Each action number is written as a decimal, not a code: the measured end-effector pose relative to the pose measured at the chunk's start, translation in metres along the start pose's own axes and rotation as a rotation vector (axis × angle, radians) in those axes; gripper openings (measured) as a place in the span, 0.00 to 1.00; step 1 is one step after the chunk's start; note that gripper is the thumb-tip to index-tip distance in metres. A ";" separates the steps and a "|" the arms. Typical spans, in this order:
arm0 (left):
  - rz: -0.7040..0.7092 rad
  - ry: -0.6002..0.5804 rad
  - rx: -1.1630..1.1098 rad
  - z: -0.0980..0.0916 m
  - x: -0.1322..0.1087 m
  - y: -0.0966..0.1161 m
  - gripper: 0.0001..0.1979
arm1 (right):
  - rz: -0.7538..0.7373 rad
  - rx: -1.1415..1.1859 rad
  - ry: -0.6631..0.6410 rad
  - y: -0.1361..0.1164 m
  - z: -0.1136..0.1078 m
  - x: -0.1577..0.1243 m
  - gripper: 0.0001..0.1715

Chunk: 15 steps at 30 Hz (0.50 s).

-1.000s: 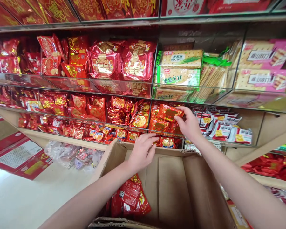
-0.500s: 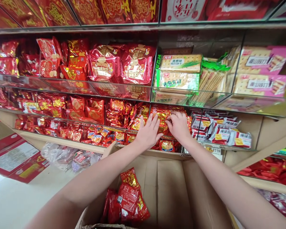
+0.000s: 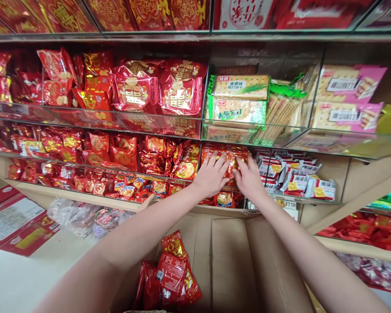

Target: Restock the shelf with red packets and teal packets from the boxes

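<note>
Both my hands rest side by side on a pile of red and gold snack packets (image 3: 232, 161) in a clear shelf bin. My left hand (image 3: 211, 174) lies flat on the pile with its fingers spread. My right hand (image 3: 247, 177) also presses on the packets, fingers stretched forward and slightly apart. Neither hand grips a packet. Below my arms stands an open cardboard box (image 3: 267, 261) with a few red packets (image 3: 169, 278) in its left corner.
Clear bins left of my hands hold more red packets (image 3: 163, 158). White and red packets (image 3: 296, 176) fill the bin to the right. Cracker packs (image 3: 237, 98) and pink cracker packs (image 3: 345, 100) sit on the shelf above. Red flat cartons (image 3: 16, 221) lie on the floor.
My right hand set the red packet it held into the bin and let go. My left hand rose from the box edge onto the pile. Both hands now press the packets.
</note>
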<state>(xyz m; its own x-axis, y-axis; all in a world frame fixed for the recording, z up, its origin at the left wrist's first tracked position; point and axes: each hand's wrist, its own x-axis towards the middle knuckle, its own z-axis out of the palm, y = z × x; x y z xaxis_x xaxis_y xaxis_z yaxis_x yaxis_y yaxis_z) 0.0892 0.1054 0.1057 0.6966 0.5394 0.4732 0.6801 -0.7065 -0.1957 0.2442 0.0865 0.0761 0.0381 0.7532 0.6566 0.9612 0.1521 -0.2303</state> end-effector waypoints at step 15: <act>0.198 -0.001 -0.357 -0.030 -0.038 -0.013 0.17 | -0.082 0.089 0.111 -0.014 -0.029 -0.025 0.21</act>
<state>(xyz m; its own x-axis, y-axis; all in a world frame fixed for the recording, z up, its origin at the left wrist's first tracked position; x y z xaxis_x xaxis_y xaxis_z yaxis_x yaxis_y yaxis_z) 0.0467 0.0803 0.1163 0.8063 0.3773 0.4556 0.4110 -0.9112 0.0272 0.2372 0.0471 0.0839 -0.0053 0.6614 0.7500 0.9344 0.2704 -0.2319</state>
